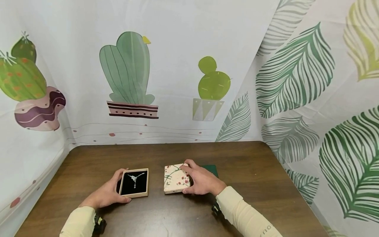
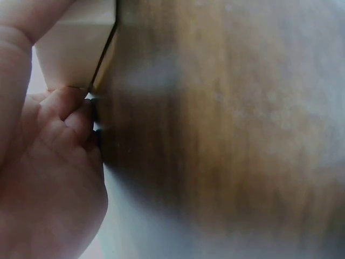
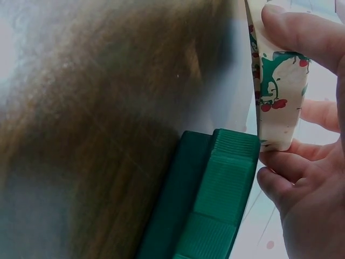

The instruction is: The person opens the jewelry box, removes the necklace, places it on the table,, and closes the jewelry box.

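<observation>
Left of the middle of the table sits a small cream-sided box base (image 1: 139,195), lined in black. On the lining lies a silver necklace (image 1: 134,179) with a pendant. My left hand (image 1: 108,194) grips the base by its left side, thumb at the near corner; in the left wrist view the hand meets the plain box wall (image 2: 75,48). To the right, my right hand (image 1: 204,180) holds a cream box lid (image 1: 174,179) printed with red blossoms and green branches, fingers on its far side and thumb on its near side. The lid's underside is hidden.
A dark green ribbed box (image 3: 226,189) stands just beyond and beneath my right hand, partly covered by it in the head view. The brown wooden table (image 1: 165,217) ends at a printed cloth backdrop (image 1: 177,65) behind and on both sides.
</observation>
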Tool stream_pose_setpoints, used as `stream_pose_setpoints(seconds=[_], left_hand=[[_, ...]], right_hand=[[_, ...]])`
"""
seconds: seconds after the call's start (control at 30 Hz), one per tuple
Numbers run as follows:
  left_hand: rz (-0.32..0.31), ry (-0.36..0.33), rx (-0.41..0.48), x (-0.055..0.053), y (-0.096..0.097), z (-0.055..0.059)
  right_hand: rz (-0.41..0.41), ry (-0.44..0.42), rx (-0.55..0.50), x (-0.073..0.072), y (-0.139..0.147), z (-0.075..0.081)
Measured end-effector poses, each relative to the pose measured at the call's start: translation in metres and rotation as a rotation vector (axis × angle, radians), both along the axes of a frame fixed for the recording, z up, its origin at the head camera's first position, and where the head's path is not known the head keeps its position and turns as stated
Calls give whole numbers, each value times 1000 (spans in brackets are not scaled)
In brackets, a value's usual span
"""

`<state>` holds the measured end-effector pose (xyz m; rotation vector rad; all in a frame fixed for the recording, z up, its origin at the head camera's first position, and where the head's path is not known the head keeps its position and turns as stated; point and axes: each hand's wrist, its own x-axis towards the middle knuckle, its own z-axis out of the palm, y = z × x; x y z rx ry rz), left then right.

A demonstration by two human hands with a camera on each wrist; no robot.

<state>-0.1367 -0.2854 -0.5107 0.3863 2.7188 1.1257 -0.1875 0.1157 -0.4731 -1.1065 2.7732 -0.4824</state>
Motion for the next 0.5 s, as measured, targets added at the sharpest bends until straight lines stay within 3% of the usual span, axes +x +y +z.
stream_pose_setpoints(seconds=[0.5], left_hand=[[0,-10,2,1,1,2]], right_hand=[[-16,33,38,-1,-1,-3]])
